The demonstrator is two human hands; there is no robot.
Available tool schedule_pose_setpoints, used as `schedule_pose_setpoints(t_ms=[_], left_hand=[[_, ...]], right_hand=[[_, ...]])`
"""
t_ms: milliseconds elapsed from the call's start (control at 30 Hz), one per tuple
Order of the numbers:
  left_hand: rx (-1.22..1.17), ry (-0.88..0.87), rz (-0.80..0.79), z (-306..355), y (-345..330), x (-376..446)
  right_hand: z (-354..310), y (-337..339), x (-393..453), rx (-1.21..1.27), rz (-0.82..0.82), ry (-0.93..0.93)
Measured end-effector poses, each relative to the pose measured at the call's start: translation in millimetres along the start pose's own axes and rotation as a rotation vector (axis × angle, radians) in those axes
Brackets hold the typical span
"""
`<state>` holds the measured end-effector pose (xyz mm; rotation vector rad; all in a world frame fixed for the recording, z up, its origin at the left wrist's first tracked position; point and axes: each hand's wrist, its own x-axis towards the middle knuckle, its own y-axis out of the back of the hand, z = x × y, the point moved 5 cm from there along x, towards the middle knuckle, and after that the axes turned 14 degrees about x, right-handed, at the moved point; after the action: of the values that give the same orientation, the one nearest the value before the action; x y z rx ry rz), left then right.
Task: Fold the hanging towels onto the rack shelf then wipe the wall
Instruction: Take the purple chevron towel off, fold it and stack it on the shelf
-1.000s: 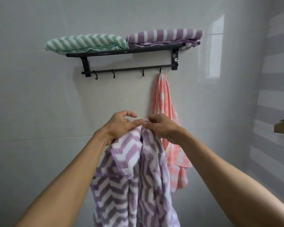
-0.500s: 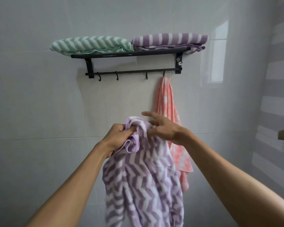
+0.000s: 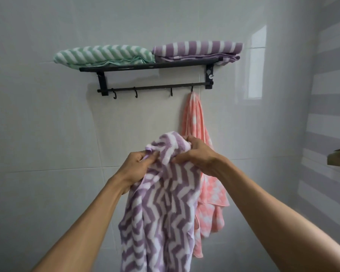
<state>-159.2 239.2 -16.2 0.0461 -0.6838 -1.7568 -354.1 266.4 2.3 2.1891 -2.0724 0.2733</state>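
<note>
While the left hand (image 3: 138, 165) pinches a bunched top edge of the soft purple-and-white zigzag towel (image 3: 161, 209), the right hand (image 3: 194, 154) just beside it grips the same edge, the cloth drooping below both. Folding seems barely begun; next, find two corners and spread them. Above the hands, the black metal rack shelf (image 3: 149, 66) waits.
</note>
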Motion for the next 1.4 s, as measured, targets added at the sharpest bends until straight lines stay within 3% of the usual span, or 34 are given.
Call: schedule_pose_setpoints(t_ms=[100,200,333,533,633,767,867,967,1100,1167,1333,1400], left_hand=[[0.057,-0.005,0.127,-2,11,2],[0.125,0.014,0.221,-5,15,6],[0.163,0.016,0.243,-11,13,6],[0.217,0.011,0.247,-18,24,10],[0.234,-0.017,0.166,-6,14,11],[0.308,-0.131,-0.07,13,-12,9],[0.234,-0.16,-0.105,12,-17,8],[0.183,-0.116,-0.027,3,-10,10],[0.384,-0.034,0.131,-24,6,15],[0.294,0.014,0.171,-35,7,15],[0.235,-0.117,0.154,-6,-13,16],[0.237,-0.181,0.125,7,-21,18]], right_hand=[[-5,-1,-4,0.206,-0.146,-0.093],[-9,-3,-8,0.087,-0.149,-0.086],[-8,6,-4,-0.024,0.011,0.046],[-20,28,-7,-0.386,0.334,0.267],[-22,10,-10,-0.469,0.197,0.329],[-3,-23,-3,-0.534,-0.093,0.117],[4,-28,1,-0.664,-0.152,0.092],[-3,-18,3,-0.635,-0.03,0.175],[-15,6,0,-0.525,0.256,0.221],[-19,13,-3,-0.563,0.307,0.192],[-13,-20,-9,-0.748,-0.087,0.085],[-3,-23,-4,-0.755,-0.062,0.115]])
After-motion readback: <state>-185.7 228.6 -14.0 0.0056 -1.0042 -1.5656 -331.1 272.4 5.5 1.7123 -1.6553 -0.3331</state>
